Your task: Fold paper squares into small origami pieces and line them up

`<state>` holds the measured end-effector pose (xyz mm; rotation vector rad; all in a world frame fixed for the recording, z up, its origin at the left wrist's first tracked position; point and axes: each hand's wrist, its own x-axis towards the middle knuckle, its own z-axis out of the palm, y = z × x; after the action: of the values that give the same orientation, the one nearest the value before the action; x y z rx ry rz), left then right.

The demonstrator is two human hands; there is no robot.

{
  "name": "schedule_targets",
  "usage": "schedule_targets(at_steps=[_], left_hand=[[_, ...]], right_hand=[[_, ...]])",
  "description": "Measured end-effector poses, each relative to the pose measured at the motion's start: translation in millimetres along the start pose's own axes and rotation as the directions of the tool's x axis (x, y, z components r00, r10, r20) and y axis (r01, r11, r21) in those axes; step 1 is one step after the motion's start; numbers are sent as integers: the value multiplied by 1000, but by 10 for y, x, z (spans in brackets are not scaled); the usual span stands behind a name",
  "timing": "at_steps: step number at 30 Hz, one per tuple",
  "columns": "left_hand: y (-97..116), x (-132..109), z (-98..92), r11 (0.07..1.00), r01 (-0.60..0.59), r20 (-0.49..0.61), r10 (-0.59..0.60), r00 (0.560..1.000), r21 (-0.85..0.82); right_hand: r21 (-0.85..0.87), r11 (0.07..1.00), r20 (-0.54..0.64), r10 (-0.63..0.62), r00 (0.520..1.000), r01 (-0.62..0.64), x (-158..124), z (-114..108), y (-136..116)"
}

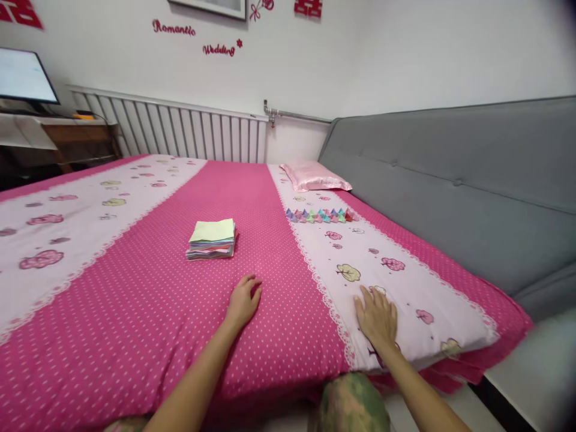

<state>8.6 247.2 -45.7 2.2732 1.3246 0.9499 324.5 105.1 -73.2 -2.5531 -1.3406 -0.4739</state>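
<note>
My left hand rests on the pink dotted part of the bed cover, its fingers loosely bent and holding nothing. Flat on the white printed band lies my right hand, fingers spread, also without anything in it. A stack of coloured paper sheets, pale yellow on top, sits a little beyond and left of my left hand. Farther off, past my right hand, small folded paper pieces in several colours stand in rows on the white band. Neither hand touches the paper.
A pink satin pillow lies near the far end of the bed. The grey padded headboard rises along the right side. Beyond the bed are a white radiator, a pipe, and a monitor on a desk at left.
</note>
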Motion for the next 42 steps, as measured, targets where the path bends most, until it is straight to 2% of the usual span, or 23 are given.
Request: schedule_targets(at_steps=[3, 6, 8, 10, 12, 15, 17, 19, 22, 25, 34, 42], left_hand=[[10, -350, -223, 994, -85, 122, 76, 990, 75], [8, -657, -468, 981, -154, 261, 119, 958, 119], [-6, -828, -654, 973, -189, 341, 135, 930, 129], [-56, -960, -868, 965, -200, 358, 128, 925, 172], [-166, -1049, -1112, 945, -171, 290, 87, 953, 279], [-450, -1138, -1491, 874, -31, 131, -38, 991, 486], [-676, -1199, -1692, 795, 87, 38, -137, 990, 601], [-872, -1271, -1807, 704, 200, -32, -245, 969, 682], [-1037, -1368, -1821, 635, 212, -88, -221, 971, 743], [-1070, -1414, -1759, 611, 211, -125, -181, 976, 763], [-1133, -1423, -1695, 615, 216, -166, -138, 976, 759], [-1101, -1458, -1658, 616, 205, -167, -120, 979, 760]], right_hand=[[5, 989, 39, 148, 988, -149, -78, -44, -6], [39, 962, 112, 263, 958, -269, -172, -86, 15], [67, 948, 161, 297, 941, -311, -229, -111, 37], [91, 944, 199, 294, 935, -316, -273, -125, 62], [108, 945, 221, 280, 934, -309, -300, -123, 82], [116, 943, 219, 281, 934, -311, -309, -98, 95], [118, 946, 199, 277, 940, -303, -308, -76, 93], [119, 950, 168, 268, 949, -289, -309, -55, 90], [113, 958, 108, 252, 962, -264, -324, -26, 89], [105, 963, 51, 245, 968, -249, -344, -6, 93], [111, 962, 27, 250, 968, -251, -357, 26, 114], [102, 965, -3, 242, 970, -240, -369, 88, 167]])
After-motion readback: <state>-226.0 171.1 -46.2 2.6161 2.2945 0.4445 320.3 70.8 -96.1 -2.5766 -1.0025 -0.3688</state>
